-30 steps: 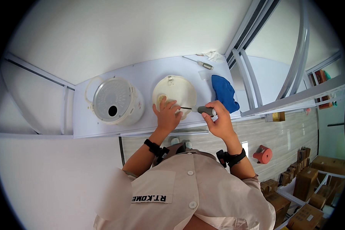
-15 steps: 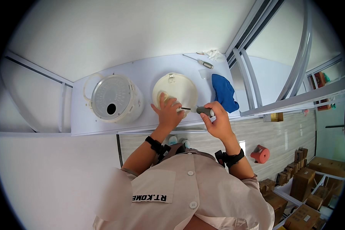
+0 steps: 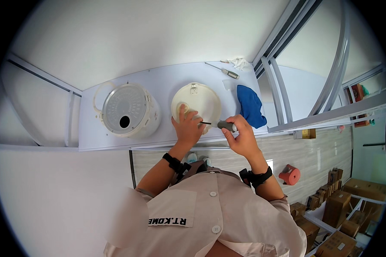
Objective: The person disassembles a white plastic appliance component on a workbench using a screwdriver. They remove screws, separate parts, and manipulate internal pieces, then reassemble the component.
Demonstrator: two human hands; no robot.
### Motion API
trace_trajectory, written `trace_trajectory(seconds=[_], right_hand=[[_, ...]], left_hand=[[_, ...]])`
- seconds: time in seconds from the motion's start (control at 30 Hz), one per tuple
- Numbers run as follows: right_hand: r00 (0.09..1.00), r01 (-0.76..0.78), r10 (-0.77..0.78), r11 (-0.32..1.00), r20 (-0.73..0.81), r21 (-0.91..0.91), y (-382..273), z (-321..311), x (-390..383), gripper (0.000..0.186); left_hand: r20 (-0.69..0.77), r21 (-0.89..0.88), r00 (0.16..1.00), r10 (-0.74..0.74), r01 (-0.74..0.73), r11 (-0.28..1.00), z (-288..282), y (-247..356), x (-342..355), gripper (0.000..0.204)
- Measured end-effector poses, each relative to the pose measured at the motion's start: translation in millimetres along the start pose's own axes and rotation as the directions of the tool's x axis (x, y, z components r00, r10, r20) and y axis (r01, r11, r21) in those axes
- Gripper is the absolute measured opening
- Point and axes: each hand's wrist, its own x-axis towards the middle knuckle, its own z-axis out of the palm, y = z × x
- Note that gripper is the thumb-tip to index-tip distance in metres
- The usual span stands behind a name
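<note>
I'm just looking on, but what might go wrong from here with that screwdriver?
First, the screwdriver in the right hand points toward the left hand, so a slip might jab it. Second, the round white piece under the left hand lies near the front edge of the table; a hard push could perhaps shift it toward that edge.
</note>
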Motion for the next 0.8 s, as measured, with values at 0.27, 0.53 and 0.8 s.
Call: trace_trajectory(seconds=[0.27, 0.53, 0.8], right_hand=[[0.992, 0.078, -0.067, 0.992, 0.109, -0.096, -6.1, 2.5, 4.0, 0.029], [0.979, 0.174, -0.138, 0.946, 0.147, -0.273, -13.0, 5.2, 12.4, 0.032], [0.99, 0.134, -0.117, 0.957, 0.08, -0.257, -9.1, 7.3, 11.6, 0.031]], left_hand=[[0.034, 0.04, 0.999, -0.011, 0.01, 0.999, -1.4, 2.4, 1.0, 0.012], [0.023, 0.072, 1.0, -0.016, 0.014, 0.997, -0.5, 2.9, 0.6, 0.014], [-0.004, 0.052, 1.0, -0.007, 0.007, 0.999, -1.1, 4.5, -0.1, 0.012]])
